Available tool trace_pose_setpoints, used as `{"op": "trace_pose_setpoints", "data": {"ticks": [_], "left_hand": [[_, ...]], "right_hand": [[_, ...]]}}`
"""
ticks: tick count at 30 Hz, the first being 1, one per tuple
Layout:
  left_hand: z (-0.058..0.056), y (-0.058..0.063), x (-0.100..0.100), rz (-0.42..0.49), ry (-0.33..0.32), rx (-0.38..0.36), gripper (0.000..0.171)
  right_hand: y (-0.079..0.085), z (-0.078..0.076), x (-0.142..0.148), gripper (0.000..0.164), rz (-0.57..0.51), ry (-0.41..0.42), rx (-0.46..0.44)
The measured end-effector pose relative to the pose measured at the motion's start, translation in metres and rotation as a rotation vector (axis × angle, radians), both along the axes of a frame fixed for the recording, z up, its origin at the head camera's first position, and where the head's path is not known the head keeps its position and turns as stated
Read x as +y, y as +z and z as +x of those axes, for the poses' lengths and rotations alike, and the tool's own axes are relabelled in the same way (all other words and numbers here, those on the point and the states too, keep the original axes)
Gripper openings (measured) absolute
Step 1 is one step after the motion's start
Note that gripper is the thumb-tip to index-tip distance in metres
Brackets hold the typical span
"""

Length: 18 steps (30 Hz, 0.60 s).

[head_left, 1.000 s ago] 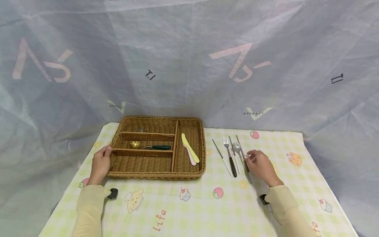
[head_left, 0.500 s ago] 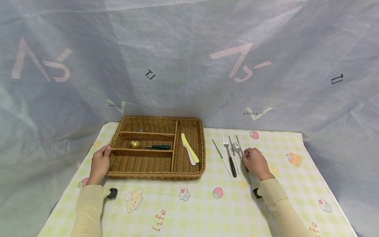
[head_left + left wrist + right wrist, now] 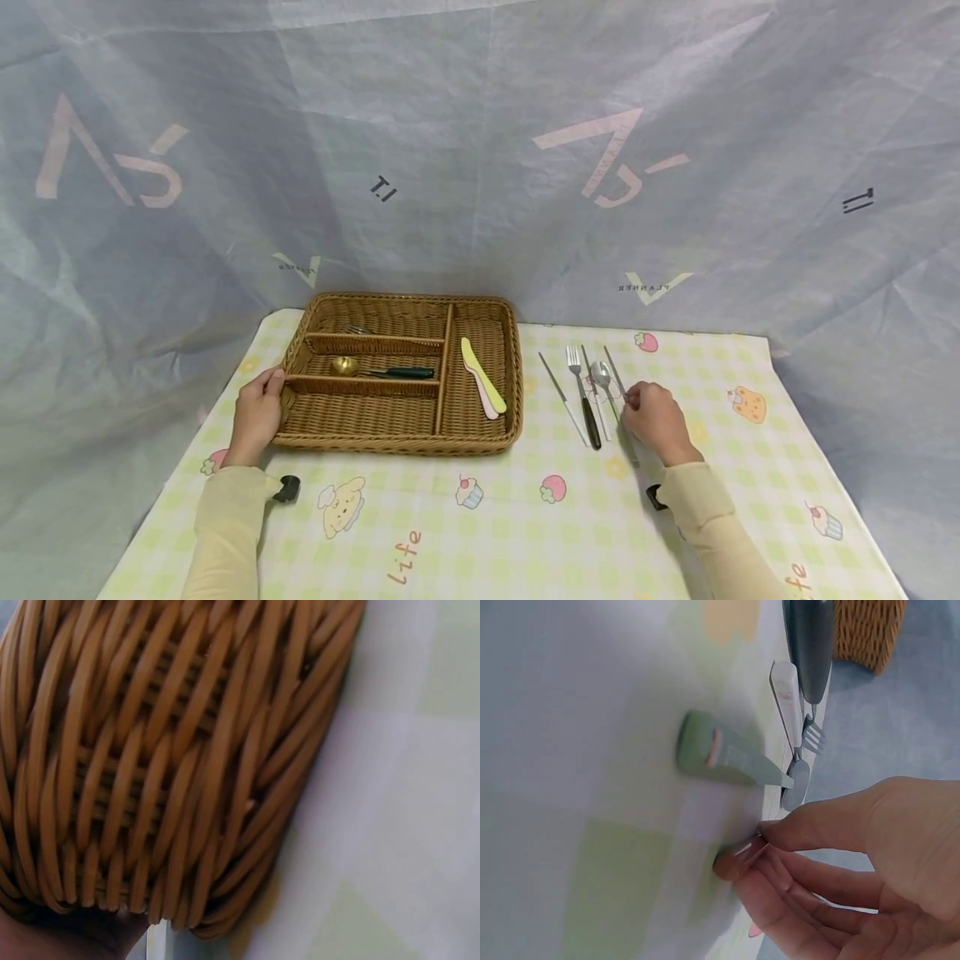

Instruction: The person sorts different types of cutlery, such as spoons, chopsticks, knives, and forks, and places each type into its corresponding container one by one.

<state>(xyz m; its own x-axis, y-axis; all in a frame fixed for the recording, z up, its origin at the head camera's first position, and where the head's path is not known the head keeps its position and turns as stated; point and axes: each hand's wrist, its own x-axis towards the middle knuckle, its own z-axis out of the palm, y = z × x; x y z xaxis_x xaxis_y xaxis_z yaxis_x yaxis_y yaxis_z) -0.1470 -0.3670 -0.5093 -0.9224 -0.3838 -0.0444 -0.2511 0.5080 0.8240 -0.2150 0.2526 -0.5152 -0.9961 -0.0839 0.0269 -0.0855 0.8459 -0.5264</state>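
In the head view, we see the left hand [image 3: 257, 412] gripping the left rim of a wicker basket [image 3: 390, 446], which sits on a checked tablecloth [image 3: 510, 542]. Its back compartment holds a small fork [image 3: 358, 330], and the middle one a gold spoon [image 3: 345, 367] beside a dark green handle [image 3: 409, 372]. In the right compartment, we find a yellow knife [image 3: 483, 377] partly over a pink knife [image 3: 488, 407].

To the basket's right, we see the right hand [image 3: 660, 421] pinching a chopstick [image 3: 612, 364], the rightmost piece of a loose row on the cloth. From the left, the others are a white-ended chopstick [image 3: 564, 400], a black-handled fork [image 3: 588, 408], another chopstick [image 3: 592, 379] and a silver spoon [image 3: 602, 375].

In the left wrist view, the wicker wall fills most of our sight; the left hand shows only at the lower edge, so we cannot make out its fingers well.

In the right wrist view, we see thumb and fingers closed around the chopstick's brown end. A pale green handle [image 3: 724, 754] lies near the fingertips, with the fork beyond.
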Motion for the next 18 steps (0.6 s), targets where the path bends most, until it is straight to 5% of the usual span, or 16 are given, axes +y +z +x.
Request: {"op": "trace_pose_setpoints", "data": {"ticks": [18], "left_hand": [[-0.002,0.002,0.002,-0.006,0.017,0.010,0.063]], "right_hand": [[0.008,0.029,0.014,0.014,0.092,-0.037,-0.121]]}}
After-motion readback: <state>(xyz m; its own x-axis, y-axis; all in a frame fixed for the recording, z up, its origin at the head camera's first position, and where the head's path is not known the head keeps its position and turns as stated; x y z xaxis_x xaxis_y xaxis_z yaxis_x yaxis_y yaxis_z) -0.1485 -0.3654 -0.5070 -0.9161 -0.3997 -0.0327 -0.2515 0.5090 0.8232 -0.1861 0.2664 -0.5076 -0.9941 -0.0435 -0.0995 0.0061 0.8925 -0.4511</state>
